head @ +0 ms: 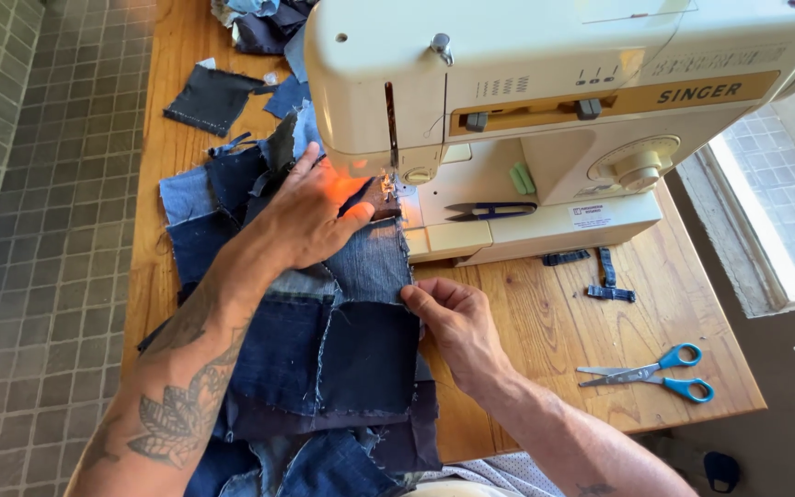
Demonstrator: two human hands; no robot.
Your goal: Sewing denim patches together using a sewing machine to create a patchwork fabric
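Head view shows the left hand (310,216) pressed flat, fingers spread, on the patchwork denim (324,331) just left of the sewing machine (545,110) needle, thumb reaching toward the presser foot. Nearer the body, the right hand (457,322) pinches the denim's right edge between thumb and fingertips. Blue-handled scissors (650,373) lie on the wooden table (545,313), well right of the denim.

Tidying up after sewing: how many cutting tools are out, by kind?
Blue-handled scissors: 1
Small thread snips on the sewing machine: 1
Total: 2
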